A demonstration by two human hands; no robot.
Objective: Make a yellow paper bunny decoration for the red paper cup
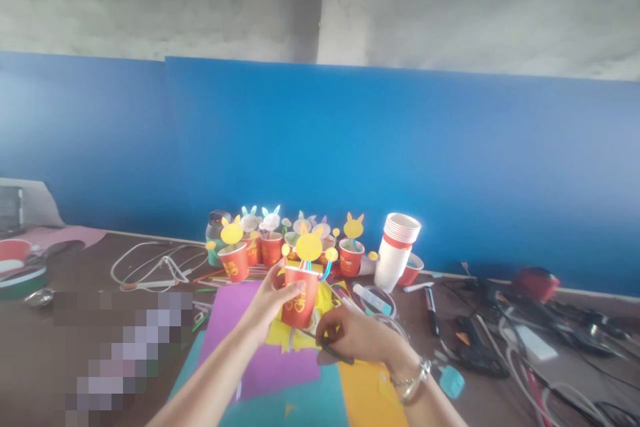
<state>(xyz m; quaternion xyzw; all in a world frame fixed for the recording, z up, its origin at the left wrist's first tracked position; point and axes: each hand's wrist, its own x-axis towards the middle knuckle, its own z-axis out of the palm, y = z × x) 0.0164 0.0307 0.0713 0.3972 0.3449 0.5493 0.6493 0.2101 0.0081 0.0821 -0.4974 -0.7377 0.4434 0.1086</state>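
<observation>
My left hand [274, 303] is closed around the side of a red paper cup [294, 317] with yellow markings, held upright above the paper sheets. From the cup rise a yellow paper animal head [309, 247] with pointed ears and small yellow discs on stems, one of them blue and bent. To the right of the cup's base, my right hand [347, 333] has its fingers curled around a dark slender tool [336, 352]; its tip points toward the cup's bottom, and its kind is unclear. Yellow paper pieces [289, 335] lie beneath the cup.
Similar red cups with paper heads [234, 261] stand along the blue partition [350, 147]. A stack of white cups [393, 257] is behind right. Purple [235, 320], teal and orange sheets cover the front. Cables [520, 360] and a glue gun [477, 350] lie right; a white cable [165, 267] lies left.
</observation>
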